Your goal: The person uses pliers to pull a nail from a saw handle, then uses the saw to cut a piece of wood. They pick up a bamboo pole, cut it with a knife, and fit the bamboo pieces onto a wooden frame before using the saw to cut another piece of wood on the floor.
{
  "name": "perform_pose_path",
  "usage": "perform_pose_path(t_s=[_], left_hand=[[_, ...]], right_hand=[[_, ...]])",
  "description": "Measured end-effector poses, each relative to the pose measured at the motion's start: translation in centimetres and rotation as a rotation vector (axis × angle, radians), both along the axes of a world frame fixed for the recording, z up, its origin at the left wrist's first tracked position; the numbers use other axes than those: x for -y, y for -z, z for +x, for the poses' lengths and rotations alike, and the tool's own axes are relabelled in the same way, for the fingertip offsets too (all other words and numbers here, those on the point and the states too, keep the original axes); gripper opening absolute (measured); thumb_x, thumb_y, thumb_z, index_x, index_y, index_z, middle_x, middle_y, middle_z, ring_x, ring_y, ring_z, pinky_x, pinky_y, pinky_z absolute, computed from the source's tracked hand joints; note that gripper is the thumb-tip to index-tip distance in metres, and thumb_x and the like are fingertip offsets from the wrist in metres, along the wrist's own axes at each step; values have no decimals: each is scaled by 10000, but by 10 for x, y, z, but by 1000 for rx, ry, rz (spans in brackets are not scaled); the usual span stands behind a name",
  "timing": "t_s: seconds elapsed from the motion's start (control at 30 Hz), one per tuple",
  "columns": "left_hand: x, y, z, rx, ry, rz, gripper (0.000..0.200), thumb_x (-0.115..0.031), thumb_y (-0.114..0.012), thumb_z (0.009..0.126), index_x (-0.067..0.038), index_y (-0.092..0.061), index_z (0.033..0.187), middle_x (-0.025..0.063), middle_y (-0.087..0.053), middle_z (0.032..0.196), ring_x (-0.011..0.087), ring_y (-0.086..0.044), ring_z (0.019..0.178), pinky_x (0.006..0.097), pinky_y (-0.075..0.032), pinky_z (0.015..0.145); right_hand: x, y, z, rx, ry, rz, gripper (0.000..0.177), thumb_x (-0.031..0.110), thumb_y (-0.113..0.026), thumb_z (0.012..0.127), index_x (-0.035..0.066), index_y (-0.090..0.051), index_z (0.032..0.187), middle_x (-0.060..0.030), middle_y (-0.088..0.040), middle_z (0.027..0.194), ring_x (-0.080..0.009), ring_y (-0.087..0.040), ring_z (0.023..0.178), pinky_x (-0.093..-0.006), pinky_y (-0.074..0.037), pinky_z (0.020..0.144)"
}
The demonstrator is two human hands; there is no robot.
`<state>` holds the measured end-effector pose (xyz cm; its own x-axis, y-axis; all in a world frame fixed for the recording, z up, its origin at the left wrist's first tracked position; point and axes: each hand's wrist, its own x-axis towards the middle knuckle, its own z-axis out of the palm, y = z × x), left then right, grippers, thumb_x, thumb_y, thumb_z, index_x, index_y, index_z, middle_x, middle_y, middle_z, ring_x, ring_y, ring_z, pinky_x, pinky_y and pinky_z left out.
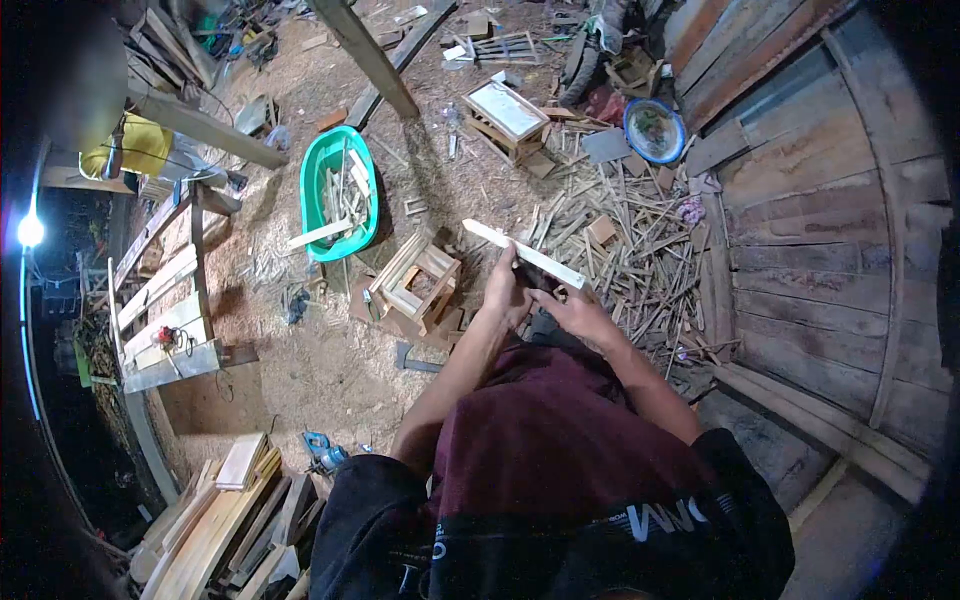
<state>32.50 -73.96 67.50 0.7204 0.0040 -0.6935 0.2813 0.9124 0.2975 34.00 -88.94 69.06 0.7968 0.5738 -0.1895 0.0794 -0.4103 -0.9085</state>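
A pale strip of wood [525, 254] with a pointed far end is held out in front of my body. My left hand [508, 290] is closed around its middle, thumb along the side. Near the strip's right end, the fingers of my right hand [578, 314] are closed on it from below; part of that grip is hidden. Just left of my hands, a small wooden frame like a stool [432, 284] stands on the floor. Behind it is a green plastic tub [312, 190] with wood pieces in it.
Wood scraps [640, 270] are heaped to the right, beside a plank wall [810, 240]. A small wooden table [508, 108] stands ahead. Left are a slatted bench [160, 300], stacked boards [215, 520] and a blue power tool [322, 452]. A person in yellow [145, 145] is far left.
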Motion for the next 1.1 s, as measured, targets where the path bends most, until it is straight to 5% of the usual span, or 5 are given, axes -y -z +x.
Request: perform_pose_path(t_s=[0.3, 0.4, 0.8, 1.07, 1.1], left_hand=[[49, 28, -3, -85, 124, 126, 425, -493, -396, 984, -152, -527, 1202, 100, -575, 994, 203, -569, 895, 369, -483, 811], [54, 47, -17, -55, -13, 57, 353, -404, -411, 999, -133, -532, 1191, 63, -554, 1000, 203, -579, 896, 355, -522, 811], [28, 57, -41, -131, -43, 358, 156, -130, -573, 898, -35, -563, 1021, 41, -520, 832, 137, -505, 720, 338, -494, 640], [-52, 151, -17, -199, 164, 860, 406, -190, -594, 878, 24, -538, 1219, 105, -625, 874, 154, -598, 765, 321, -494, 696], [-70, 254, -13, -239, 247, 1169, 503, -274, -606, 872, 43, -533, 1255, 117, -660, 889, 136, -619, 758, 293, -482, 647]], right_hand=[[124, 93, 11, -121, 208, 86, 384, 128, -724, 824, -50, -601, 1141, -58, -665, 989, -135, -611, 864, -274, -481, 811], [139, 50, 0, -483, 242, 79, 432, 139, -722, 823, -57, -576, 1179, -71, -659, 1028, -154, -616, 901, -276, -472, 837], [121, 62, 1, -569, 463, 53, 258, 314, -682, 854, 69, -663, 935, 2, -629, 776, -116, -569, 722, -279, -431, 697], [2, 103, 56, -110, 137, -75, 348, 323, -641, 883, 0, -640, 1010, -120, -665, 824, -199, -594, 748, -333, -470, 730], [-15, 102, 66, -204, 62, -276, 406, 353, -619, 884, -13, -609, 1061, -213, -654, 902, -289, -629, 828, -383, -478, 781]])
